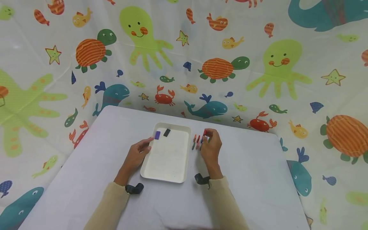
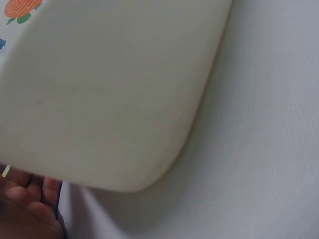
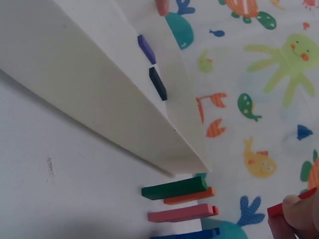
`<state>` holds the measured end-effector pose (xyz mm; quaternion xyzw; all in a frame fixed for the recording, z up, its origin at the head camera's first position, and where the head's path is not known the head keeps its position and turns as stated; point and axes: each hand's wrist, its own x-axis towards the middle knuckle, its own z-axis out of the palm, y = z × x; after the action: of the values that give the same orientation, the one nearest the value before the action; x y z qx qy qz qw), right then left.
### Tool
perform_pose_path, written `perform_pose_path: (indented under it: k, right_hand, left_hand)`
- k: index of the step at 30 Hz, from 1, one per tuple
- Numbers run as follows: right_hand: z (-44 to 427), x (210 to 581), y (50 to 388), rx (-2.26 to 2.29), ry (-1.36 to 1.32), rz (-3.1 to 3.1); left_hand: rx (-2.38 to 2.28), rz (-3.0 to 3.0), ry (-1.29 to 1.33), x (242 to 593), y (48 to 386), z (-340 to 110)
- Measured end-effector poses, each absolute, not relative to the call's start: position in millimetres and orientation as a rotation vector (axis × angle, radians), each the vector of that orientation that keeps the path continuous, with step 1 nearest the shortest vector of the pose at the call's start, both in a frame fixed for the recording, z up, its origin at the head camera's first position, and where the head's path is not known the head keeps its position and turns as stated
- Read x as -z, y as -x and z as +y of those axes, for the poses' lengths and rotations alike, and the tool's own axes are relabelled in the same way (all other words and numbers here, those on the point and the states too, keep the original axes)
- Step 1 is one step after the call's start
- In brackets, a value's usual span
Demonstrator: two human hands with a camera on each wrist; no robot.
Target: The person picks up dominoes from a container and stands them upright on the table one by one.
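Observation:
At the left long side of a white tray, my left hand holds the rim with thumb and fingertips. A purple block and a dark green, nearly black block lie inside the tray near its far end. My right hand pinches a small red stick between thumb and finger, raised just right of the tray. Close by lie several slim square-edged sticks, among them a green one, a pink one and a blue one; the hand partly covers that group in the head view.
A white-covered table carries the tray and the sticks. Behind it hangs a curtain printed with sea animals. The tray's raised wall stands between its inside and the sticks.

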<state>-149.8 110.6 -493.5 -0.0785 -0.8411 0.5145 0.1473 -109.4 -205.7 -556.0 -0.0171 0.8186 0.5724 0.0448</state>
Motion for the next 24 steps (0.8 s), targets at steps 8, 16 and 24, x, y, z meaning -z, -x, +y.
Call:
perform_pose_path:
  k: [8,16,24]
  right_hand:
    - [121.6,502.0,145.1,-1.437,0.315,-2.45]
    - [127.5,509.6,139.3,-1.44,0.305,-2.461]
    - [130.3,517.5,136.7,-1.445,0.33,-2.493]
  left_hand:
    - [-1.753,2.497,0.052,555.0,107.7,-205.2]
    - [-1.741,2.509,0.047,554.3,108.0,-204.5]
    - [-1.722,2.519,0.06,552.9,107.7,-203.7]
